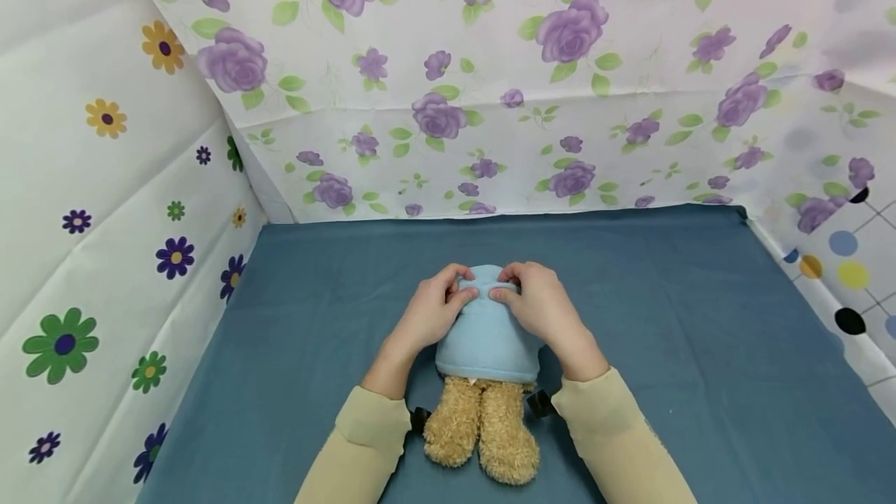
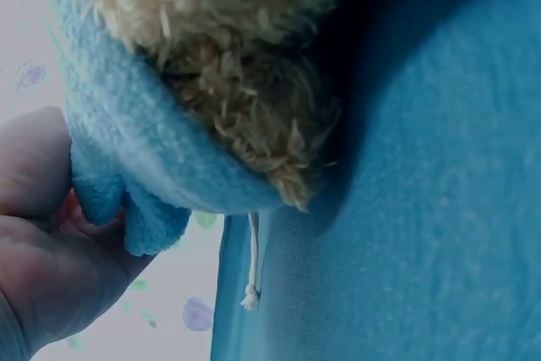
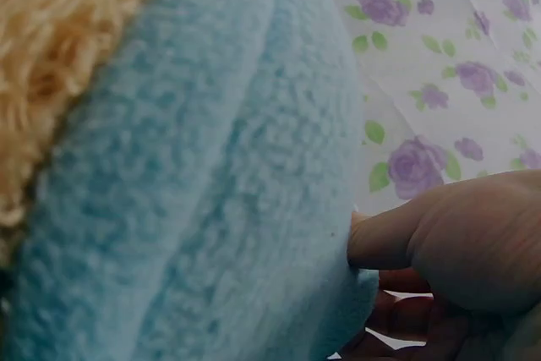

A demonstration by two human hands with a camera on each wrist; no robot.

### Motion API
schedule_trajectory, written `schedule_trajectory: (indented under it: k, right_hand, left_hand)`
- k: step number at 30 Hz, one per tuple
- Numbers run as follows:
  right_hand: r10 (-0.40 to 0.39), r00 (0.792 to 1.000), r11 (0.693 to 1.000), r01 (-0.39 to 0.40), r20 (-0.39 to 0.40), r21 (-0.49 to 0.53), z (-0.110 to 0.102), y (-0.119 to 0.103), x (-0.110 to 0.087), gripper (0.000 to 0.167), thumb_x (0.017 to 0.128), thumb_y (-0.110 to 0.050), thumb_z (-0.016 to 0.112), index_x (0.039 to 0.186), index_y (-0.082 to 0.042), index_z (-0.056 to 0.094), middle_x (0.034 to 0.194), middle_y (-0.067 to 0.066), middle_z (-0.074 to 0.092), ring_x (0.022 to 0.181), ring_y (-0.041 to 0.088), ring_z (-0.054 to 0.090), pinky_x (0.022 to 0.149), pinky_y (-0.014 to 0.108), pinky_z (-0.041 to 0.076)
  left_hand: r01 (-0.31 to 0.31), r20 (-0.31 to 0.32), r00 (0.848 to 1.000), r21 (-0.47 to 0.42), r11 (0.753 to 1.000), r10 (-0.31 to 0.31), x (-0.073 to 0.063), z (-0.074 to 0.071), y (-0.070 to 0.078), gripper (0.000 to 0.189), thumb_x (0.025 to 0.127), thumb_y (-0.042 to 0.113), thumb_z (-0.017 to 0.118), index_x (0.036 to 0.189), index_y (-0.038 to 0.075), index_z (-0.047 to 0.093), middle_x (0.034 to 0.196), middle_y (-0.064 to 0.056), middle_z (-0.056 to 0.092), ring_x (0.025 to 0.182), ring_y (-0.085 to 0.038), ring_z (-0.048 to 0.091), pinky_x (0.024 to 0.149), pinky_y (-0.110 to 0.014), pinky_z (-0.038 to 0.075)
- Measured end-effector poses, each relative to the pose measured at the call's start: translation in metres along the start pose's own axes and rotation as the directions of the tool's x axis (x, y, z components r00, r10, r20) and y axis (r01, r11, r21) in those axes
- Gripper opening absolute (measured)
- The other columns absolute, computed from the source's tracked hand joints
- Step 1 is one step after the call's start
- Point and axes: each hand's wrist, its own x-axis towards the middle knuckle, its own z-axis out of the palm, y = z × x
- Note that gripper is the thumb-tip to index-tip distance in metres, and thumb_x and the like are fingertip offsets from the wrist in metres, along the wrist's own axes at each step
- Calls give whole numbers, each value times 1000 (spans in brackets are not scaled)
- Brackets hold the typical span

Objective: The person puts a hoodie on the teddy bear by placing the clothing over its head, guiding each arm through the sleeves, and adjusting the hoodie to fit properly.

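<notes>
A plush toy [image 1: 509, 442] with curly tan fur lies on the blue cloth, its two legs toward me. A light blue fleece garment [image 1: 488, 344] covers its upper part, and the head is hidden. My left hand [image 1: 428, 311] pinches the garment's far end between thumb and fingers. Opposite it, my right hand [image 1: 546, 306] pinches the same end, a small gap apart. In the left wrist view, folds of fleece [image 2: 156, 221] bunch at the left fingers, and a knotted white cord [image 2: 253, 264] hangs from the garment. The right thumb [image 3: 380, 238] presses on the fleece in the right wrist view.
A blue cloth [image 1: 329, 317] covers the work surface. Behind it rises a white sheet with purple roses [image 1: 437, 115]; a sheet with coloured daisies [image 1: 64, 344] stands on the left. A dotted sheet [image 1: 852, 274] borders the right. Black devices [image 1: 540, 403] sit at both wrists.
</notes>
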Motion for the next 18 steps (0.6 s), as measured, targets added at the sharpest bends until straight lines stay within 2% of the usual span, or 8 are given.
schedule_trajectory:
  k: [5,8,11,15,18]
  right_hand:
    - [-31,999,999,32,10,-31,2,-1,-2,22,104,-27,74,111,-7,70,101,9,62,83,24,57,74,42,49]
    - [-48,998,998,49,27,-41,6,0,-3,21,107,-25,70,107,-6,64,99,10,57,83,26,52,75,43,46]
    - [-90,996,992,92,28,-82,13,-1,-4,20,111,-24,62,108,-4,60,100,11,54,87,28,49,80,45,44]
    - [-181,983,975,175,-31,-135,20,-4,-3,17,113,-19,57,111,-3,59,103,12,54,91,29,48,89,46,42]
    - [-237,968,964,225,-78,-139,21,-5,-1,13,112,-16,58,109,-3,58,103,12,53,91,29,46,87,46,40]
  left_hand:
    - [-18,15,1000,22,1000,18,0,2,1,10,111,25,62,112,16,64,71,-3,47,55,-17,39,56,-31,36]
    - [-9,47,999,-14,1000,10,-2,2,1,11,113,24,58,107,15,61,75,-4,47,59,-17,40,60,-32,36]
    - [15,86,996,-82,997,-8,-4,0,2,13,115,22,54,106,13,57,81,-5,46,65,-18,41,65,-32,37]
    - [12,107,994,-166,986,6,-5,-6,3,15,116,19,50,105,10,54,85,-6,43,70,-20,40,69,-33,36]
    - [-33,75,996,-163,986,46,-3,-9,3,15,115,20,51,105,9,53,84,-6,43,69,-19,40,69,-33,36]
